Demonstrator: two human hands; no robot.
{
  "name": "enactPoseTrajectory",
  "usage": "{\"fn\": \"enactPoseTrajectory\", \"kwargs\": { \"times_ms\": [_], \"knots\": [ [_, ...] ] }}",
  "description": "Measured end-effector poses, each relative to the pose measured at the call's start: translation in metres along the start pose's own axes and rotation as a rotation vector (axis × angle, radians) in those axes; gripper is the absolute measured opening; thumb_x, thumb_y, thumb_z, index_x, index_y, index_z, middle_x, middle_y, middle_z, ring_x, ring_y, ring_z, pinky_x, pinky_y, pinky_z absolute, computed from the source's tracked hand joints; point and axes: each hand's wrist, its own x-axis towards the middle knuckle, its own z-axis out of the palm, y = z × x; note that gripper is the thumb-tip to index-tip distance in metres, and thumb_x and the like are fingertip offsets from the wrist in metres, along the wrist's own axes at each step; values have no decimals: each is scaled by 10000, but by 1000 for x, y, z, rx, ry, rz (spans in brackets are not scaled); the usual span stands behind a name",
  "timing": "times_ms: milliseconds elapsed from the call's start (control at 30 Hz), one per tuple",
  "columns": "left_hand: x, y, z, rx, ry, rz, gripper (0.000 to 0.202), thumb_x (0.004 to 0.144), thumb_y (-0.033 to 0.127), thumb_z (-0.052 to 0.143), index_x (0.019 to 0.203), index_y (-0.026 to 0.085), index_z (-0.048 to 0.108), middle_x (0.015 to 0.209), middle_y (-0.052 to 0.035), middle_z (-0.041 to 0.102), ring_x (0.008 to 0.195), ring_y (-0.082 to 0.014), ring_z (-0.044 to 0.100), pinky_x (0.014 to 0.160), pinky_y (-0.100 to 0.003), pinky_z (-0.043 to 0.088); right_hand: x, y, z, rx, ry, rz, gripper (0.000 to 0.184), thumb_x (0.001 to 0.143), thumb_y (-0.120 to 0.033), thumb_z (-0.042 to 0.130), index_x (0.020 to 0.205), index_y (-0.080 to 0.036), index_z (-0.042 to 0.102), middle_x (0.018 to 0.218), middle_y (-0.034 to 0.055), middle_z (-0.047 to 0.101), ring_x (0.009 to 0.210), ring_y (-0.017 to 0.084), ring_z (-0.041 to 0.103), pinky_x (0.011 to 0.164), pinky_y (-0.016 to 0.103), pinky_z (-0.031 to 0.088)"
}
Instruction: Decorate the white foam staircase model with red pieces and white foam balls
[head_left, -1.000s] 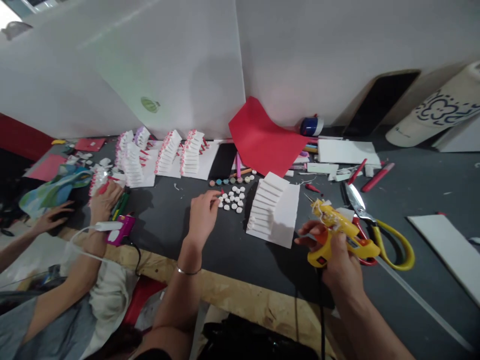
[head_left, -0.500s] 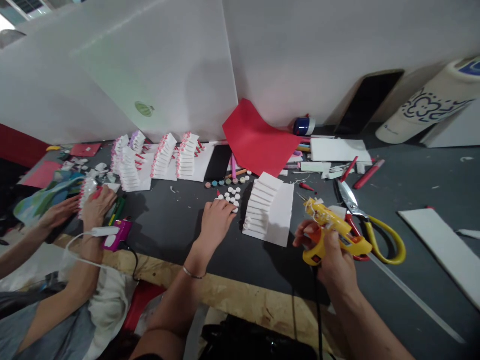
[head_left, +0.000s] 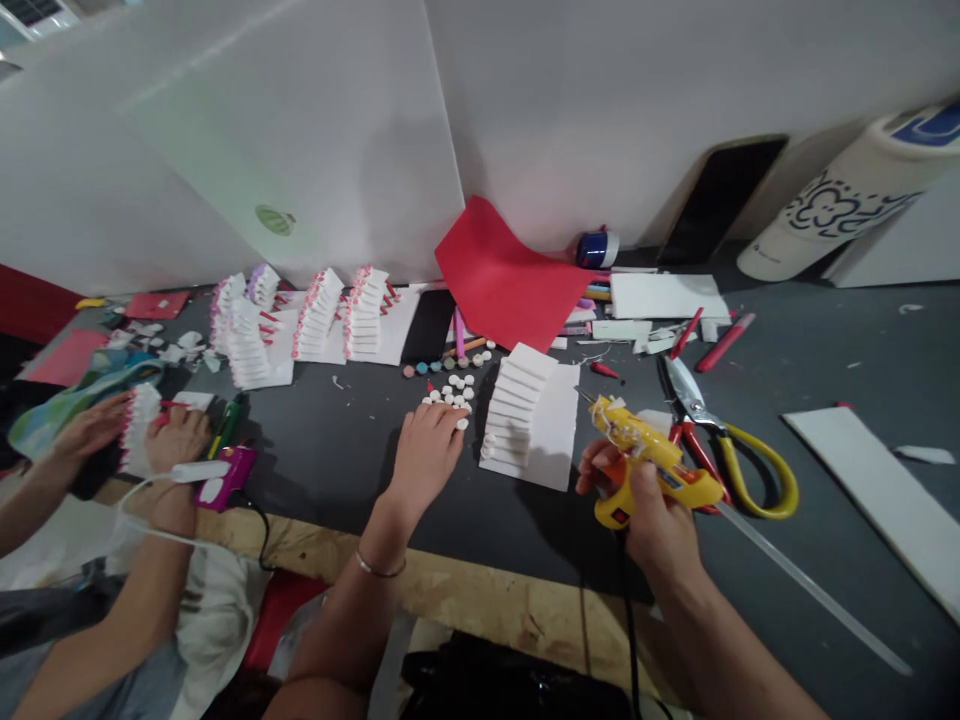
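My right hand [head_left: 654, 515] is closed round the handle of a yellow glue gun [head_left: 651, 462], whose nozzle points up and left toward a white paper staircase [head_left: 525, 415] on the dark table [head_left: 337, 450]. My left hand [head_left: 424, 452] lies on the table with its fingertips on a cluster of small white discs [head_left: 450, 395], just left of the staircase. Its fingers are bent and close together; I cannot make out whether they pinch a disc.
A co-worker's two hands [head_left: 150, 435] hold a pink-trimmed paper staircase at the left, by a magenta glue gun [head_left: 225, 480]. Finished staircases [head_left: 315, 320], red paper [head_left: 506, 275], yellow-handled scissors [head_left: 727, 450], red pens [head_left: 720, 340] and white foam boards [head_left: 877, 490] lie around.
My left hand has slid down over the white discs and settled on them. The glue gun in my right hand has shifted slightly left. The co-worker's hands drew a staircase nearer the table edge.
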Motion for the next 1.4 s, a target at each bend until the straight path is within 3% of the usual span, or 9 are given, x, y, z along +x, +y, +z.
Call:
{"fn": "enactPoseTrajectory", "kwargs": {
  "times_ms": [100, 200, 367, 467, 767, 1067, 1400],
  "knots": [
    [1, 2, -7, -304, 68, -30, 209, 885, 166, 575, 1056, 223, 680, 1047, -70, 667, 1019, -230, 582, 890, -380, 444, -2, 0, -1, -85, -23, 0, 358, 950, -540, 485, 872, -222, 630, 915, 39, 648, 660, 157, 624, 651, 318, 515],
    [5, 6, -8, -683, 68, -111, 168, 843, 210, 650, 1001, 222, 705, 981, -43, 663, 881, -174, 594, 800, -312, 466, -2, -3, 1, -116, -74, -34, 373, 956, -545, 475, 877, -220, 641, 922, 45, 660, 666, 156, 632, 659, 314, 520],
    [17, 17, 0, -1418, -41, -317, 249, 709, 285, 810, 917, 181, 722, 836, -16, 662, 777, -123, 585, 742, -254, 468, -1, -12, 9, -119, -123, -82, 399, 909, -597, 541, 846, -218, 652, 842, 44, 670, 624, 149, 620, 600, 287, 538],
    [21, 23, 6, -1671, -136, -374, 304, 613, 283, 885, 845, 172, 722, 794, -2, 669, 729, -99, 589, 731, -234, 471, -3, -10, 13, -110, -173, -81, 371, 885, -584, 587, 855, -222, 663, 786, 28, 662, 604, 144, 603, 572, 269, 535],
    [19, 24, 15, -1757, -181, -398, 327, 580, 305, 919, 800, 157, 728, 807, -12, 698, 703, -89, 607, 687, -207, 464, -11, 7, 14, -273, -336, -138, 175, 903, -394, 620, 885, -237, 694, 843, 44, 674, 735, 183, 629, 651, 287, 512],
    [16, 27, 13, -1720, -203, -341, 326, 604, 327, 908, 817, 157, 730, 783, -8, 676, 718, -103, 587, 754, -249, 473, -9, -8, 19, -327, -318, -205, 180, 898, -381, 612, 806, -231, 649, 738, 19, 631, 672, 169, 593, 594, 269, 483],
    [16, 18, 15, -1734, -132, -378, 356, 569, 321, 924, 816, 161, 724, 774, -2, 670, 718, -93, 583, 680, -210, 456, -14, 16, 12, -298, -338, -158, 175, 903, -390, 613, 871, -231, 678, 807, 32, 640, 652, 158, 596, 512, 250, 481]
  ]
}}
